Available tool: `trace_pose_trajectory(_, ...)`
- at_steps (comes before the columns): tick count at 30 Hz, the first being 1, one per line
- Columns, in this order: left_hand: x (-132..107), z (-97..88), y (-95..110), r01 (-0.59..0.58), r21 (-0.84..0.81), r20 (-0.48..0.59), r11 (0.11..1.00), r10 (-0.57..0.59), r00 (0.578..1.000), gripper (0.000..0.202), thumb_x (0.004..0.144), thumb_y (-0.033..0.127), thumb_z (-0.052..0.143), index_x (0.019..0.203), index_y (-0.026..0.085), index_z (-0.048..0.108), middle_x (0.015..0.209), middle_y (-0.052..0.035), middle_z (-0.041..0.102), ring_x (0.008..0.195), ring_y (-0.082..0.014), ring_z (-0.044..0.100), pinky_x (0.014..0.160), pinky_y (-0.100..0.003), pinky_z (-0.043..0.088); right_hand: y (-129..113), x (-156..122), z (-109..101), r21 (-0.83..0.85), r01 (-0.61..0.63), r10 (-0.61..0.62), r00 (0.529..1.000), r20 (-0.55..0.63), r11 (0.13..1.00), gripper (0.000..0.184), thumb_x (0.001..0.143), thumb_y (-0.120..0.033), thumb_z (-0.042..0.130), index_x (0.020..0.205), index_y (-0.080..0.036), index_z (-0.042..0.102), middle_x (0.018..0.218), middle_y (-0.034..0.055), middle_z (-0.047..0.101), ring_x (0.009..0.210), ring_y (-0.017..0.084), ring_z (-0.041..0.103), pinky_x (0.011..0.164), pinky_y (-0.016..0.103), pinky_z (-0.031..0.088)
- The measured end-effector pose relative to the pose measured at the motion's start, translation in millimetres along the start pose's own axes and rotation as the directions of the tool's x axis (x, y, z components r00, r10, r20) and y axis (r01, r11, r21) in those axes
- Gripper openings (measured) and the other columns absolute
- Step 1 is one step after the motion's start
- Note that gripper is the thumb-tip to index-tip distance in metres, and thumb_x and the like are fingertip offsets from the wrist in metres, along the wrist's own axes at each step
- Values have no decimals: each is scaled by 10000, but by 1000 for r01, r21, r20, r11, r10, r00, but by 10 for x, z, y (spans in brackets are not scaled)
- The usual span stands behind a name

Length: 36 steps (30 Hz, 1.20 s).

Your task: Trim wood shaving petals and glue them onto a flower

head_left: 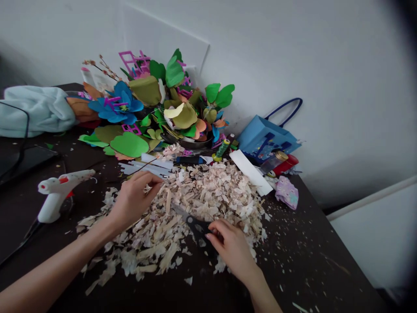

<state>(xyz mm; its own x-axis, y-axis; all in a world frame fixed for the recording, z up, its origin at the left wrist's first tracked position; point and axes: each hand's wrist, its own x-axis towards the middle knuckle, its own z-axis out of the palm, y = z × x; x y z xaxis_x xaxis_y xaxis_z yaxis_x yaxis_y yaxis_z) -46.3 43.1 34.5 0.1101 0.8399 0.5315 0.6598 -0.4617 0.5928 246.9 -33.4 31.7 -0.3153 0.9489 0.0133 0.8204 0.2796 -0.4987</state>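
My right hand point(230, 245) grips a pair of black-handled scissors point(197, 226) by the handle loops. Their grey blades point up and left over a wide heap of pale, torn scraps point(215, 187). To the left, my left hand point(135, 198) hovers at the heap's edge, fingertips pinched together. Whatever those fingers hold, if anything, is too small to make out. A thin dark stem-like line shows just above that hand. Behind it lie translucent whitish sticks point(153, 163).
A white glue gun point(54, 202) rests at left. Colourful paper flowers and leaves point(130, 143) crowd the back, near a green thread spool point(222, 149). At right are a white strip point(250, 172), a blue bag point(260, 137) and a red container point(286, 164). Pale blue cloth point(35, 111) lies far left.
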Motion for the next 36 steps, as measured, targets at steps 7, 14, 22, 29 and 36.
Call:
trace_pose_trajectory(7, -142, 62, -57, -63, -21, 75, 998, 64, 995, 164, 966, 252, 536, 899, 173, 663, 823, -63, 675, 764, -198, 642, 659, -294, 498, 17, -22, 2, 78, -7, 12, 998, -54, 997, 195, 951, -212, 562, 756, -215, 559, 757, 19, 629, 685, 190, 603, 632, 289, 420)
trace_pose_trajectory(14, -230, 109, 32, -103, -28, 112, 994, 105, 988, 162, 963, 248, 544, 928, 171, 683, 884, -78, 704, 811, -205, 672, 683, -289, 529, 71, 19, 68, 744, -254, 218, 965, 148, 619, 332, 917, -521, 583, 859, -196, 611, 662, -32, 546, 480, 100, 474, 468, 222, 336)
trace_pose_trajectory(22, -305, 176, 57, -115, -53, 157, 992, 122, 980, 181, 970, 277, 531, 963, 190, 690, 929, -85, 704, 839, -208, 689, 663, -284, 544, 58, 5, 109, 624, -139, 200, 979, -28, 769, 349, 909, -487, 619, 716, -211, 526, 562, -66, 427, 497, 107, 405, 503, 241, 298)
trace_pose_trajectory(29, -225, 68, 20, -30, 15, 164, 999, 27, 986, 193, 973, 306, 535, 930, 173, 668, 898, -69, 706, 806, -191, 653, 699, -293, 529, 39, -70, 129, -117, -39, 33, 998, -50, 992, 193, 939, -325, 655, 817, -199, 576, 829, 30, 626, 716, 205, 614, 615, 302, 409)
trace_pose_trajectory(36, -155, 4, -54, 33, 43, 113, 999, -37, 993, 236, 948, 356, 532, 826, 194, 653, 800, -49, 707, 711, -186, 629, 657, -288, 473, 2, -83, 229, -318, -81, 88, 996, 8, 945, 249, 817, -204, 799, 980, -171, 614, 1018, 96, 655, 938, 303, 685, 711, 392, 570)
